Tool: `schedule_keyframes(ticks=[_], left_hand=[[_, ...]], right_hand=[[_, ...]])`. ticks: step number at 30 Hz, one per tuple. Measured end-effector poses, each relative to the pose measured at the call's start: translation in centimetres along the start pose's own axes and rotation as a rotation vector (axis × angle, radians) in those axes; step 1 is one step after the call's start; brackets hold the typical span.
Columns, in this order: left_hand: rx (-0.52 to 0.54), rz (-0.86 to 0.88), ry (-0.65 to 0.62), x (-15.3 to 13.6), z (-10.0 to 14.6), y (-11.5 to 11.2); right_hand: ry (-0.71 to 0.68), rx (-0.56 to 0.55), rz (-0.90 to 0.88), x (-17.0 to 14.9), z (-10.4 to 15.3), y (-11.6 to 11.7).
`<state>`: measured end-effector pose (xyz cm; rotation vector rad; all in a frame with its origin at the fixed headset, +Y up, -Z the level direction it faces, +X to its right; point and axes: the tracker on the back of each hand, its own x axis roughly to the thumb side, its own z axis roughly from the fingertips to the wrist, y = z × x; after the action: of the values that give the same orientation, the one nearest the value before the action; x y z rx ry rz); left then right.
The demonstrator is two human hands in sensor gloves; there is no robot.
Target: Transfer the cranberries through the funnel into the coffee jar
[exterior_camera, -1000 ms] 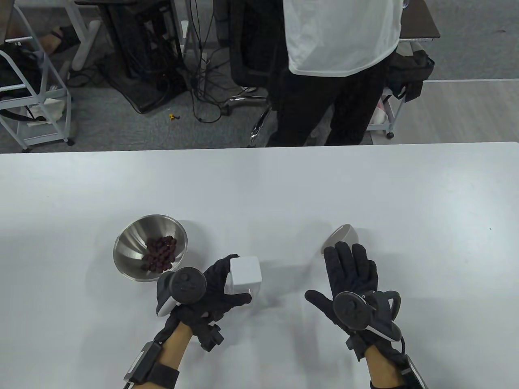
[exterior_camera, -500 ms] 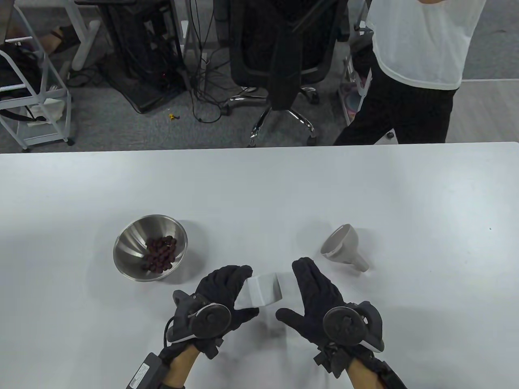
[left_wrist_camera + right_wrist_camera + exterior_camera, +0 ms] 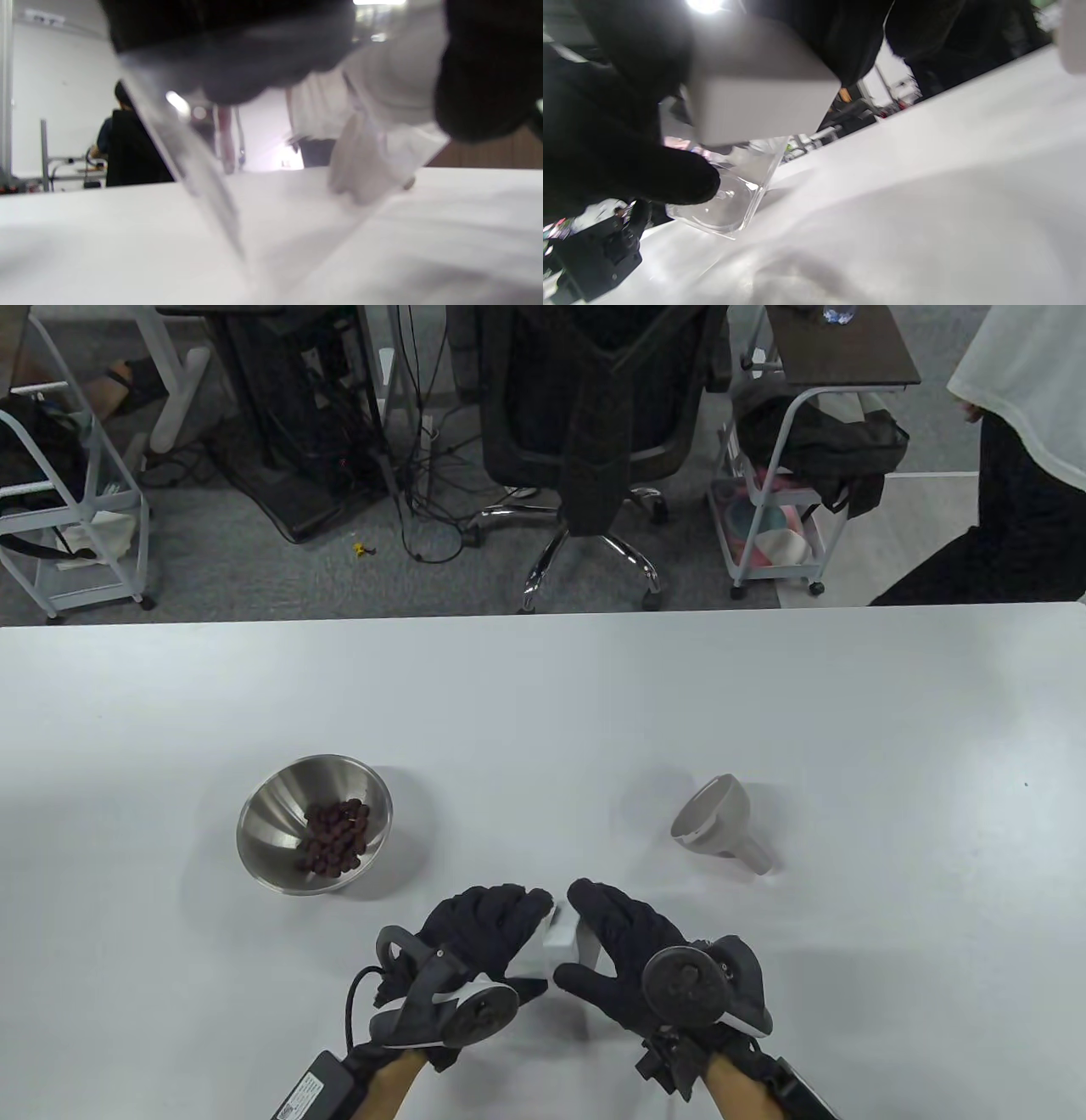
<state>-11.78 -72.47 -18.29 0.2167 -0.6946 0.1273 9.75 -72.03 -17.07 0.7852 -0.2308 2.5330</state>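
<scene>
- Table view: both hands sit at 6 o'clock on the counter [image 3: 764,695], wrapped round the jar [image 3: 560,943] from either side. Left hand [image 3: 488,929] has it from the left, right hand [image 3: 632,946] from the right, so only a sliver of the white lid shows between the gloves.
- Right wrist view fills in what the top camera hides: the jar [image 3: 736,199] is a clear, square-sided thing with a boxy white lid [image 3: 759,89], tipped over so it leans on the counter. The lid is on. Right-hand fingers are curled over the lid, thumb [image 3: 670,178] against the clear wall.
- Left wrist view is mostly blur: a slanted clear jar wall [image 3: 186,156] seen from close up, dark glove tips at the top edge, and the pale funnel [image 3: 360,165] smeared through the glass.
- Only the table view shows the rest. Steel bowl [image 3: 314,823] sits at about 10 o'clock from the hands, cranberries [image 3: 338,838] heaped on its right side. Funnel [image 3: 719,824] lies on its side at about 2 o'clock, spout pointing lower right, well apart from the jar.
- Writing: there's a label on the grey pack at the left forearm [image 3: 304,1090], too small to read. No brand visible on jar, bowl or funnel.
</scene>
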Motion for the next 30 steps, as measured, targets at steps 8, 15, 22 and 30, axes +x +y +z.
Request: schedule_keyframes(ticks=[8,15,22,30], left_hand=[[0.005,0.105,0.006,-1.0,0.7,0.5],[0.052,-0.156,-0.065,1.6,0.5,1.4],[0.057,-0.231,-0.101,2.8,0.4,1.5],[0.027,-0.006,-0.058,0.5,0.9,1.7]], right_hand=[[-0.122,-0.046,0.173,1.6,0.5,-0.1],[0.132,0.005,-0.194,-1.9,0.4,-0.4],[0.113,0.055,-0.155,-1.2,0.0,0.0],[-0.156,-0.088,0.239,3.0,0.6,-0.7]])
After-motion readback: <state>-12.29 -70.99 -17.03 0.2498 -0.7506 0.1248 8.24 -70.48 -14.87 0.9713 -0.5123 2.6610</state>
